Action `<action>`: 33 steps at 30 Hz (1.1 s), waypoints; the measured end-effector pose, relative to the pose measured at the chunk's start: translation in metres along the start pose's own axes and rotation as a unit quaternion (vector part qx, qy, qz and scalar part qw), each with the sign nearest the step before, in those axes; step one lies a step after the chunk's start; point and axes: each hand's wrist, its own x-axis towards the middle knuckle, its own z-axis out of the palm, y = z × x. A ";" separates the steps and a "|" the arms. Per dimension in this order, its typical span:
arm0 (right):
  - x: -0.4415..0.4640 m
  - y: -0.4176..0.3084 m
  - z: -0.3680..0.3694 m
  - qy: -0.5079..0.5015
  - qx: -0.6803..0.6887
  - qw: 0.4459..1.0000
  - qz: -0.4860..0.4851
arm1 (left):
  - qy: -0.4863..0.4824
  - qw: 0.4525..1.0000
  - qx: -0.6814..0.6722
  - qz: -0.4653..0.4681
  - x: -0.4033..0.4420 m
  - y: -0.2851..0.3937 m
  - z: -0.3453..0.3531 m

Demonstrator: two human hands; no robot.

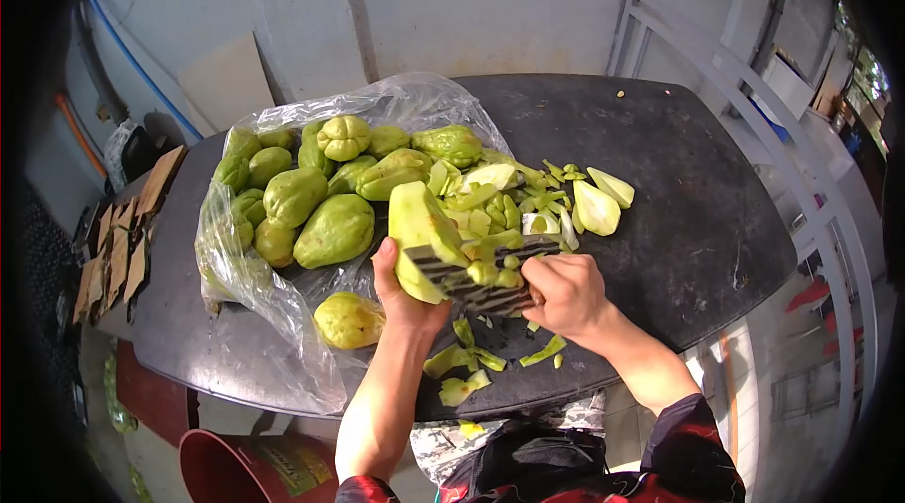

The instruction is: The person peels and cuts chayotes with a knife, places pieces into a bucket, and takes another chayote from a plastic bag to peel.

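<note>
A partly peeled pale green chayote (412,220) stands upright in my left hand (407,300), whose thumb and fingers wrap its lower part. My right hand (566,294) grips the handle of a broad striped knife (481,281). The blade lies against the right side of the chayote, with bits of green peel on it. Behind the knife is a heap of green peelings (490,206). Whole green chayotes (335,231) fill a clear plastic bag (316,347) to the left. One yellowish chayote (349,320) sits beside my left wrist. Cut pale pieces (596,209) lie right of the heap.
The dark table (679,192) carries all of this. More peel strips (462,388) lie near its front edge. A red bucket (222,465) stands below at the front left. White metal railing (811,145) runs along the right, and broken brown boards (123,239) lean at the left.
</note>
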 end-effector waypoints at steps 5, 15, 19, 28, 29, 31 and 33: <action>0.001 -0.003 -0.007 -0.022 0.011 0.999 -0.040 | -0.002 0.999 0.033 -0.019 -0.003 -0.010 -0.001; 0.002 0.007 0.002 -0.012 0.000 1.000 0.010 | -0.028 0.999 0.023 0.001 -0.005 -0.002 0.011; 0.004 0.019 0.004 -0.028 0.001 0.997 0.075 | -0.111 0.992 0.047 -0.029 -0.003 0.002 0.002; 0.015 0.026 0.012 -0.045 -0.008 0.990 0.132 | -0.120 0.988 0.084 -0.044 -0.004 -0.001 -0.008; 0.019 0.029 0.007 -0.067 -0.022 0.986 0.151 | -0.121 0.987 0.089 -0.055 -0.005 0.000 -0.004; 0.020 0.027 0.003 -0.071 -0.021 0.985 0.157 | -0.118 0.987 0.092 -0.058 -0.003 0.001 0.000; 0.020 0.026 0.003 -0.077 -0.009 0.983 0.167 | -0.091 0.993 0.055 -0.049 -0.003 -0.002 0.001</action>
